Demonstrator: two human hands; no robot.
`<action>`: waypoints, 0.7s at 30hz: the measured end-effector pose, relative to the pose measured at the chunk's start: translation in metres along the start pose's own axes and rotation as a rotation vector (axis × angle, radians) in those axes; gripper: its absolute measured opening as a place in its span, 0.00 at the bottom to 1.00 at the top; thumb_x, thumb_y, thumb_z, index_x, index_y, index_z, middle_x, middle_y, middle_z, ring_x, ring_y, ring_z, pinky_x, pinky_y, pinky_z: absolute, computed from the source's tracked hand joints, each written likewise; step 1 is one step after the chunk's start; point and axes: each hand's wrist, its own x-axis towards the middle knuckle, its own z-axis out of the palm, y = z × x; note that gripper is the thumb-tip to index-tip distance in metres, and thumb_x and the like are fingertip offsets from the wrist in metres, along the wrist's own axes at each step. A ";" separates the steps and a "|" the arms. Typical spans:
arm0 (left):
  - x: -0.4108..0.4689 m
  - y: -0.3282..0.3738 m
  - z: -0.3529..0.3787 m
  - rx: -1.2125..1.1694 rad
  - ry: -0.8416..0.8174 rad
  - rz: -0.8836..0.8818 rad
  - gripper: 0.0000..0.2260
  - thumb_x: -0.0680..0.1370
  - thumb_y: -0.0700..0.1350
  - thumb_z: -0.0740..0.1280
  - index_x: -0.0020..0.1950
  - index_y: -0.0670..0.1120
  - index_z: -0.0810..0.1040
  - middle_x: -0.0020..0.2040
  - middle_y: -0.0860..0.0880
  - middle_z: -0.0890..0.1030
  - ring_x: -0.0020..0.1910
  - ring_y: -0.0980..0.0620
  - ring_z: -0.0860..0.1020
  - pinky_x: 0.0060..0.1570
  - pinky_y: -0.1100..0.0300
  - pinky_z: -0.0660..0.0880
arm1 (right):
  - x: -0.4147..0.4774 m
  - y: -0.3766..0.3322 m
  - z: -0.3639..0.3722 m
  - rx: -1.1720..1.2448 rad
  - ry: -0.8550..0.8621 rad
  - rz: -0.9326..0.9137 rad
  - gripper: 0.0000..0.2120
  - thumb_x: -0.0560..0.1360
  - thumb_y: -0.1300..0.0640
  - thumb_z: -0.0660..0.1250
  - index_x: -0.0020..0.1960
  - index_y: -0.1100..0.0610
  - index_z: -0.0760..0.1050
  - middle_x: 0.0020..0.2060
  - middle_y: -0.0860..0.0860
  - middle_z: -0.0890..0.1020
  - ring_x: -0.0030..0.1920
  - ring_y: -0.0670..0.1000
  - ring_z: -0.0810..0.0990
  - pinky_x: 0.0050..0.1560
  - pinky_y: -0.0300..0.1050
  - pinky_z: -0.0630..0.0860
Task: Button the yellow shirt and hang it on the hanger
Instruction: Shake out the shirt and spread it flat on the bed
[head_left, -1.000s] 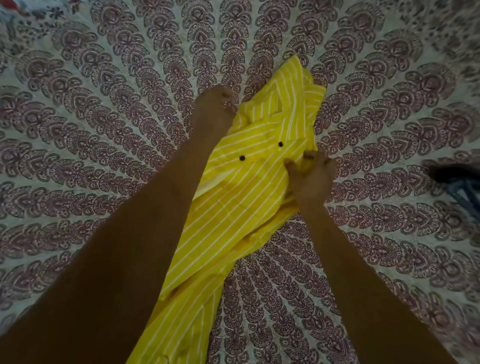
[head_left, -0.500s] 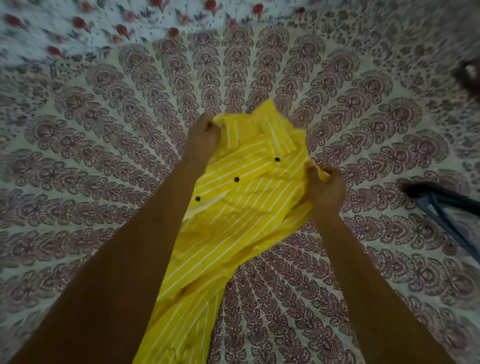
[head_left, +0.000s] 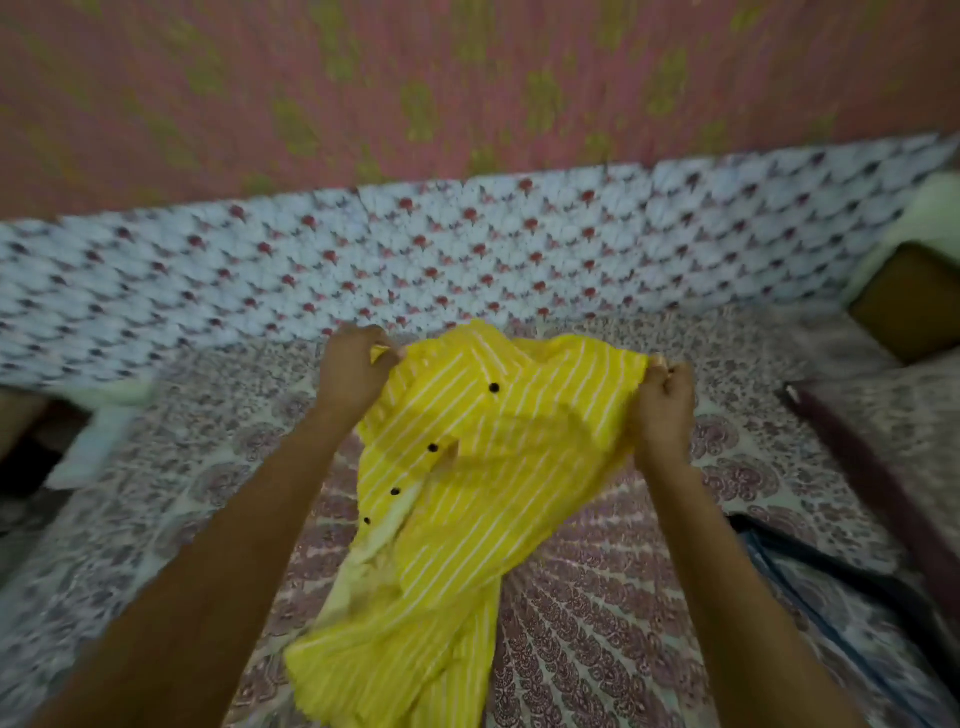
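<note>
The yellow shirt (head_left: 478, 499) with thin white stripes and several black buttons hangs lifted above the bed, its lower part trailing toward me. My left hand (head_left: 353, 371) grips its upper left edge near the collar. My right hand (head_left: 665, 402) grips its upper right edge, so the top is stretched between the two fists. A dark hanger (head_left: 810, 561) lies partly visible on the bed at the right, largely hidden by my right arm.
The bed is covered with a maroon-patterned sheet (head_left: 597, 623). A floral white cloth (head_left: 467, 249) runs along the far side under a pink wall. A brown cushion (head_left: 909, 301) sits at the far right, and a dark-edged pillow (head_left: 883, 467) lies right.
Both hands have raised the shirt off the bed and pulled apart, spreading its top. The view has tilted up, so the wall and floral cloth now show.
</note>
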 end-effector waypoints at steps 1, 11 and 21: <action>-0.004 0.013 -0.023 0.000 0.099 -0.023 0.07 0.75 0.41 0.67 0.48 0.38 0.80 0.55 0.36 0.77 0.54 0.39 0.75 0.51 0.54 0.69 | -0.005 -0.022 -0.010 -0.001 -0.026 -0.040 0.12 0.81 0.56 0.53 0.38 0.54 0.61 0.31 0.47 0.64 0.31 0.45 0.63 0.29 0.36 0.61; -0.084 0.108 -0.232 -0.245 0.402 0.141 0.06 0.80 0.43 0.58 0.49 0.40 0.71 0.41 0.46 0.73 0.39 0.49 0.71 0.40 0.58 0.64 | -0.087 -0.207 -0.106 -0.209 -0.226 -0.374 0.25 0.77 0.53 0.63 0.67 0.68 0.66 0.64 0.65 0.72 0.63 0.64 0.71 0.60 0.59 0.68; -0.177 0.124 -0.375 -0.289 -0.110 0.345 0.18 0.68 0.52 0.74 0.39 0.37 0.76 0.34 0.46 0.71 0.34 0.52 0.70 0.31 0.64 0.65 | -0.190 -0.284 -0.160 0.044 0.052 -0.679 0.08 0.78 0.59 0.60 0.41 0.61 0.66 0.29 0.49 0.64 0.30 0.47 0.61 0.32 0.46 0.55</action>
